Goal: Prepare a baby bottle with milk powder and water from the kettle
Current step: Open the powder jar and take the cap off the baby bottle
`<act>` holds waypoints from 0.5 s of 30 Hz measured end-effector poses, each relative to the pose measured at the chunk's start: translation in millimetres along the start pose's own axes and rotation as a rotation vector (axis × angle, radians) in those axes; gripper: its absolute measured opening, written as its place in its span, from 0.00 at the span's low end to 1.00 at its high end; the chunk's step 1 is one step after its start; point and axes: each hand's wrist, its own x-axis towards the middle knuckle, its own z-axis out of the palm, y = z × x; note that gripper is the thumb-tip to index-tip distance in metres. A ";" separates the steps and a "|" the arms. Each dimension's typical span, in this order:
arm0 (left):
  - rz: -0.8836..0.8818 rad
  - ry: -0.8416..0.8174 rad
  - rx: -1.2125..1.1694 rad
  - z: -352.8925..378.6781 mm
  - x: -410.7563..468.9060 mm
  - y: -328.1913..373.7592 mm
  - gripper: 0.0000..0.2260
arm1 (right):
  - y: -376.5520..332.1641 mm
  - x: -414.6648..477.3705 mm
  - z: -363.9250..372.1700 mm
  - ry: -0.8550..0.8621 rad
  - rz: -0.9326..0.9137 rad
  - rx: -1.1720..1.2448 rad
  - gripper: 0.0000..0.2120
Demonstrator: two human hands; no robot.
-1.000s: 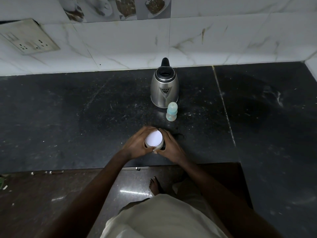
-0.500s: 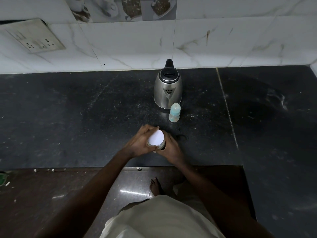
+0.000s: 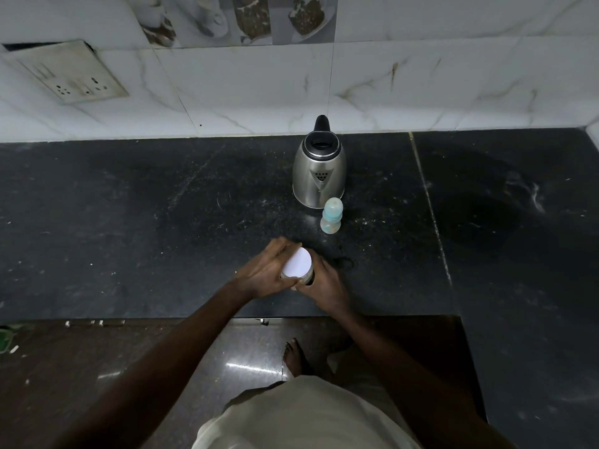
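Far off to the left of the hands, up on the marble wall tiles, a grubby socket plate (image 3: 69, 74) hangs at a slant. Its upper edge is lost in shadow. Low at the left margin something green (image 3: 5, 335) lies on the floor, cut off by the frame and too little of it showing to name.

The dark counter (image 3: 129, 222) carries everything else. Near its front edge the left hand (image 3: 267, 273) is curled over a white lid (image 3: 296, 262), with the fingers wrapped round the far rim and the thumb at the near rim. Under the lid sits the jar (image 3: 308, 279), of which only a thin dark sliver peeks out. Its label and contents are hidden, so I cannot tell what is inside. The right hand (image 3: 325, 286) grasps the jar's body from the right side, its fingers tucked out of sight beneath the lid.

Beyond the right hand, apart from it, the baby bottle (image 3: 331, 216) stands upright with its pale cap on. Whether it holds anything is hard to make out in the dim light. Just behind the bottle, and seeming to touch it, the steel kettle (image 3: 319, 171) stands with its spout facing the hands and its black handle mostly hidden behind its body.

Below the counter edge, under the right forearm, a bare foot (image 3: 293, 354) shows on the glossy floor, half covered by pale cloth (image 3: 308, 416)
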 end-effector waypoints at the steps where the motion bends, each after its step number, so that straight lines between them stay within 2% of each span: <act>1: -0.004 -0.004 0.016 1.4 -0.9 0.5 0.38 | 0.1 -0.4 0.4 -0.005 -0.001 0.004 0.44; 8: -0.038 0.004 0.108 1.8 1.2 7.0 0.36 | -2.4 -0.1 -0.3 0.028 -0.017 0.013 0.44; 12: -0.146 0.072 0.051 2.9 11.7 18.0 0.39 | -8.8 -5.2 11.1 0.168 0.044 0.082 0.41; 15: -0.258 0.087 0.028 6.2 11.1 23.5 0.39 | -9.4 -8.3 13.5 0.179 0.028 0.096 0.39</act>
